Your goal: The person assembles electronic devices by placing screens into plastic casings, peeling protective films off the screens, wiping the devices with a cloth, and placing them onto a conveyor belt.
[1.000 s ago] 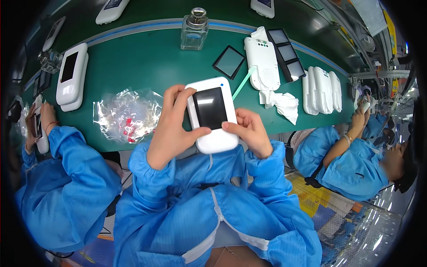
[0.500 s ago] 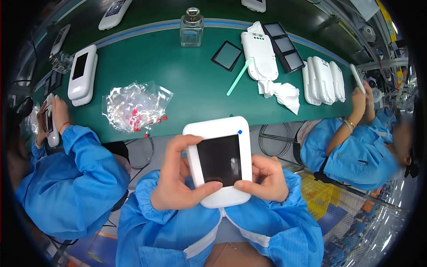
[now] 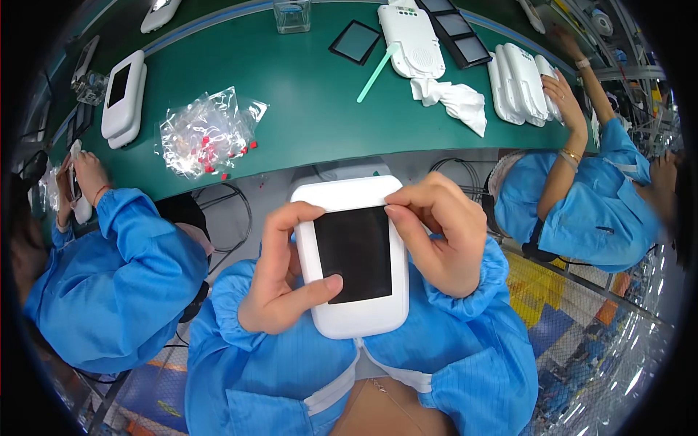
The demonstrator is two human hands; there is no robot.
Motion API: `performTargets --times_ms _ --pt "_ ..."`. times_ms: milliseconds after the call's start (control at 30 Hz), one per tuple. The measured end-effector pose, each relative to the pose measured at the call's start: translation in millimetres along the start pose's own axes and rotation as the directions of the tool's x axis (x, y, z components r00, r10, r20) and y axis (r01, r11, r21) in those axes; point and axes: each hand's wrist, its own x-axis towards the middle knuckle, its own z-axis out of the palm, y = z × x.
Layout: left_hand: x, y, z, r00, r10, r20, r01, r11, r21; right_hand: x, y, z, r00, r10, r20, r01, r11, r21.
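Note:
A white handheld device (image 3: 360,321) with rounded corners and a black screen (image 3: 354,251) is held in front of my chest, screen up. My left hand (image 3: 280,272) grips its left side, thumb on the lower left of the screen and index finger at the upper left corner. At the screen's upper right corner, my right hand (image 3: 445,236) pinches with thumb and index finger. Those fingertips cover the spot where a small blue tab showed before; whether they hold it is hidden.
On the green table (image 3: 305,120) lie clear plastic bags with red tabs (image 3: 207,138), a green stick (image 3: 374,76), a white cloth (image 3: 454,102), a white device (image 3: 411,40), black-framed panels (image 3: 355,41) and a glass bottle (image 3: 293,16). Co-workers sit left (image 3: 123,269) and right (image 3: 582,196), near stacked devices (image 3: 520,83).
My right hand has moved from the device's lower right edge up to the screen's upper right corner and pinched there. The right co-worker's hand now reaches to the stacked devices.

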Motion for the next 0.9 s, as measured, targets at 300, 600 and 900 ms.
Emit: performTargets --times_ms 300,600,900 --pt "-4.7 -3.1 -1.6 1.000 -0.021 0.016 0.022 0.995 -0.094 -11.6 3.4 -8.8 0.783 -0.577 0.234 0.623 0.728 -0.287" --pt "-1.9 -4.6 0.2 1.000 0.025 0.012 -0.024 0.996 -0.085 -28.4 1.6 -18.0 0.596 -0.734 0.325 0.660 0.678 0.322" --pt "1.0 -5.8 3.0 1.000 0.027 0.015 -0.026 0.995 -0.093 -24.0 8.9 -7.8 0.876 -0.467 0.122 0.482 0.853 -0.200"
